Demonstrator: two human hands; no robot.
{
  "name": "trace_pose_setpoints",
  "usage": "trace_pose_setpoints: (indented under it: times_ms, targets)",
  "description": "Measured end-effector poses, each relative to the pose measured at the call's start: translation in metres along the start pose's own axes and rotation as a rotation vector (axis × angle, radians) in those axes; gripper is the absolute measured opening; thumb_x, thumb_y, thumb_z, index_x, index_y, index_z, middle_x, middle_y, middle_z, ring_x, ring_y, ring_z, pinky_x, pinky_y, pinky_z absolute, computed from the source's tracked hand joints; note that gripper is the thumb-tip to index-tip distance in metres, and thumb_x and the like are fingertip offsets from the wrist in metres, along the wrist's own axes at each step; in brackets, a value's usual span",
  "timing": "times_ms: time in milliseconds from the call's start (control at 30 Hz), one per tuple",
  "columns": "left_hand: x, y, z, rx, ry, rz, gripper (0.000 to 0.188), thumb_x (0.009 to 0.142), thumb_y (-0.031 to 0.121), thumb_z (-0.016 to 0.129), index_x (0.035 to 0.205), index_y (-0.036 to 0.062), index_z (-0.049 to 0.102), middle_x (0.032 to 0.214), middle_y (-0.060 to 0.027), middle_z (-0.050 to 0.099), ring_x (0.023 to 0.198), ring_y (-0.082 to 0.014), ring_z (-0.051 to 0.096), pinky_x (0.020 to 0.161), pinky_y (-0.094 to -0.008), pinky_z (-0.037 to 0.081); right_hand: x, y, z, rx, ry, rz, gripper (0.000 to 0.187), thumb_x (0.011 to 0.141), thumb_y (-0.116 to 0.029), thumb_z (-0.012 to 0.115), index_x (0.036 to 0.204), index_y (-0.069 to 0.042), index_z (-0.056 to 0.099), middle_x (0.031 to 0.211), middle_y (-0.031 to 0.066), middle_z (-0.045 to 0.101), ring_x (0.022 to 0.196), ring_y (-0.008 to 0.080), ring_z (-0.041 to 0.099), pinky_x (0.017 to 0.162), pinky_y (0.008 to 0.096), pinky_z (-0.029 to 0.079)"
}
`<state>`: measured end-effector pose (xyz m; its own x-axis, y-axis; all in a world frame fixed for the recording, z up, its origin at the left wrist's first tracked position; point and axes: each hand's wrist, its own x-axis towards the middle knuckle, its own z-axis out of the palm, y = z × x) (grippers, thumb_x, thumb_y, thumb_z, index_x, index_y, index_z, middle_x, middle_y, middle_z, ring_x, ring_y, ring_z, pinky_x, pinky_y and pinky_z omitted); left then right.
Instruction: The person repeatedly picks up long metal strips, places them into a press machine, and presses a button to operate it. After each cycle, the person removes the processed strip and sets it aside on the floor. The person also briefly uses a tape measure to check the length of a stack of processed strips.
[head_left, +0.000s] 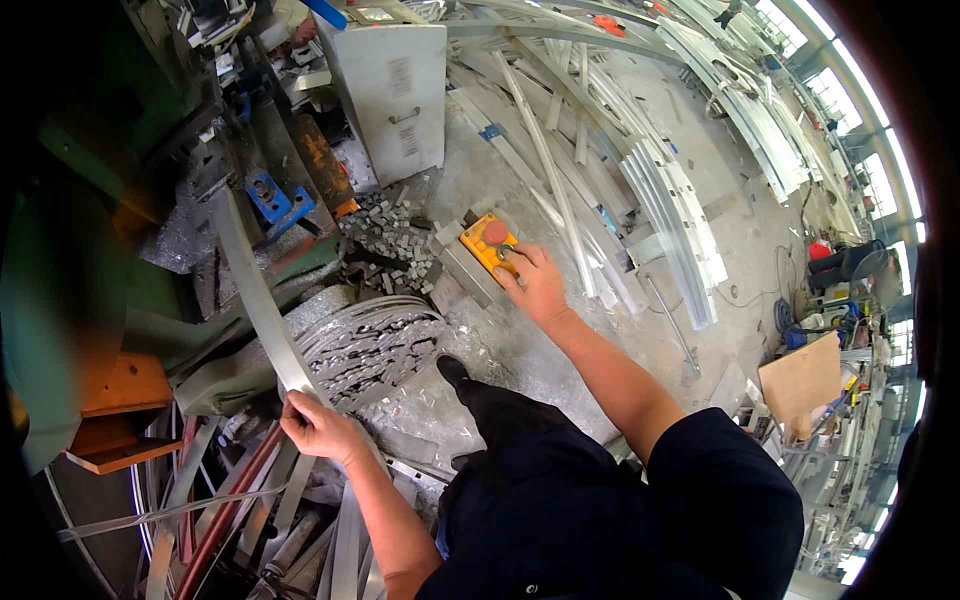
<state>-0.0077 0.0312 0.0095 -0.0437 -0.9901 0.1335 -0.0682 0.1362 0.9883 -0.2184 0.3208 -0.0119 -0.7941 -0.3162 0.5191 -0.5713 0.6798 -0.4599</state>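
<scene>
The left hand (pixel 322 430) grasps a pale metal bar (pixel 256 290), which reaches away from it past the blue clamp (pixel 268 198), perhaps to keep the bar in line. The right hand (pixel 537 283) bends its fingers over the yellow control box (pixel 480 248), whose red button (pixel 495 233) sits just beyond them; pressing or gripping, I cannot tell. Cut metal blocks (pixel 395 235) lie left of that hand, probably where they fell

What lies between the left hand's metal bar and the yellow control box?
The head view shows a heap of small grey blocks and a green machine part between bar and box.
</scene>
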Motion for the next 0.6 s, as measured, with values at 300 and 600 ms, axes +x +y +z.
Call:
trace_pose_setpoints:
  times_ms: [300,600]
  targets:
    - [0.004,0.000,-0.008,0.065,-0.094,0.165,0.018,0.096,0.014,0.063,0.096,-0.0038,0.060,0.085,-0.0042,0.059,0.077,-0.0124,0.052,0.072,-0.0279,0.047,0.007,-0.009,-0.010,-0.136,-0.170,0.060,0.037,0.080,-0.027,0.072,0.108,-0.005,0.060,0.104,0.0145,0.056,0.102,0.0357,0.054,0.084,0.0443,0.050]
    - [0.005,-0.013,-0.038,-0.083,-0.328,0.110,0.035,0.099,0.026,0.056,0.123,0.0021,0.047,0.118,-0.0102,0.056,0.099,-0.0198,0.056,0.082,-0.0335,0.048,0.004,-0.015,-0.008,-0.150,-0.183,0.093,0.053,0.078,-0.029,0.073,0.120,-0.006,0.050,0.109,0.0156,0.053,0.106,0.0363,0.050,0.088,0.0447,0.048]
